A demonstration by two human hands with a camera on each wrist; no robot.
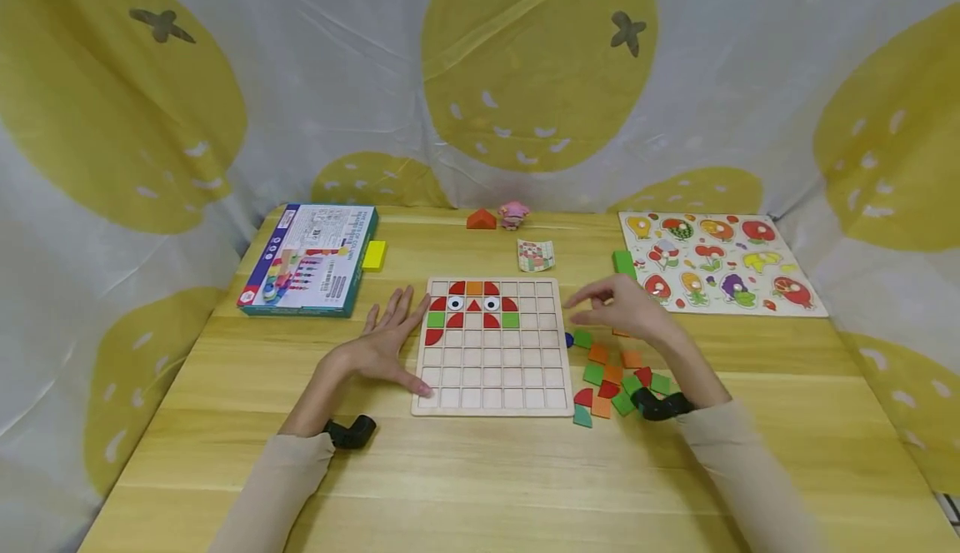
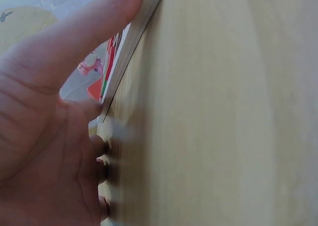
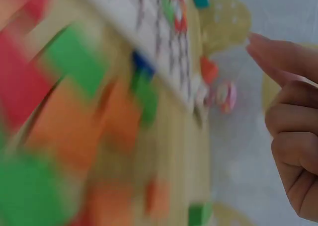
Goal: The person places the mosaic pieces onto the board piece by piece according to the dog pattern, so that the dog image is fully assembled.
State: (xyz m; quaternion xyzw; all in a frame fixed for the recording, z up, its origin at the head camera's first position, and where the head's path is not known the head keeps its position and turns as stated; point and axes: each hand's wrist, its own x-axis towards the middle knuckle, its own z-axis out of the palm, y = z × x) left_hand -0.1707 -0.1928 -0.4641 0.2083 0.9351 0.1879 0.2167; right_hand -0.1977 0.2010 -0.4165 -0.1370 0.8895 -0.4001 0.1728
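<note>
A wooden grid board lies on the table, its upper cells partly filled with red, green and orange tiles and two round eye pieces. My left hand is spread at the board's left side, thumb on the lower left corner and fingertips along the left edge. Past the board's right edge, my right hand hovers with thumb and index finger apart; no piece shows between them. The other fingers are curled in the right wrist view. Below that hand lie several loose tiles, such as an orange square and a red quarter circle.
A boxed set lies at the back left beside a yellow block. A small pattern card, a pink figurine and a red triangular block are behind the board. A fruit puzzle and green block occupy the back right.
</note>
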